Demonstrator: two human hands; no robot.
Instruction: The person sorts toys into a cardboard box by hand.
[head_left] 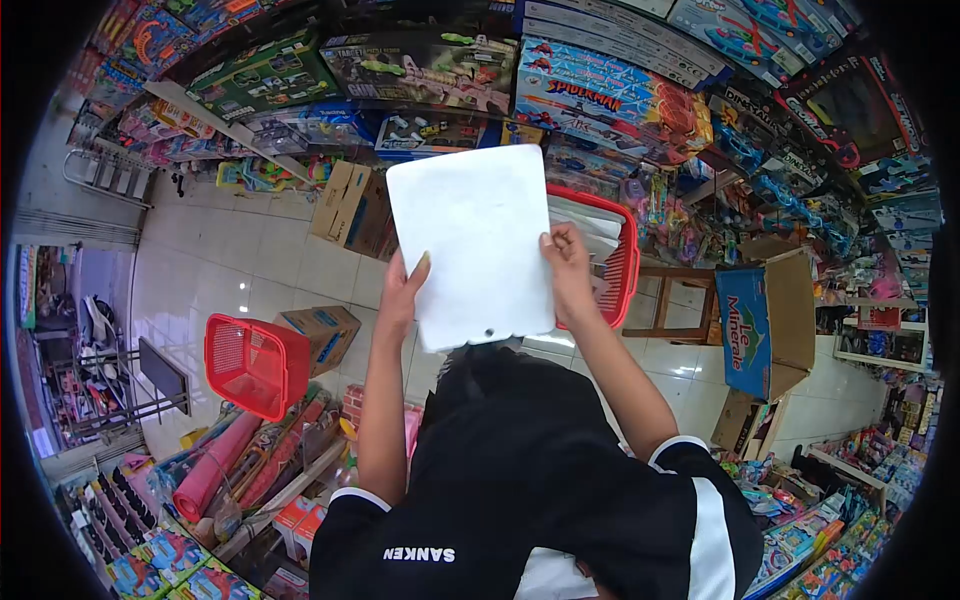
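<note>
A white rectangular board (475, 240) with rounded corners is held up in front of my body, its blank face towards me. Near its lower edge there is a small dark hole. My left hand (402, 295) grips the left side, thumb on the face and the other fingers hidden behind. On the opposite edge my right hand (568, 265) pinches the board with the thumb in front and some fingers curled. Partly behind the board stands a red plastic basket (630, 250) with white flat items (597, 228) inside.
A second red basket (257, 366) stands on the tiled floor beside a cardboard box (325, 335). Another carton (352, 212) sits near the shelves. To the right are a wooden stool (665, 303) and an open blue carton (750, 330). Boxed toys (610, 95) fill the shelves ahead.
</note>
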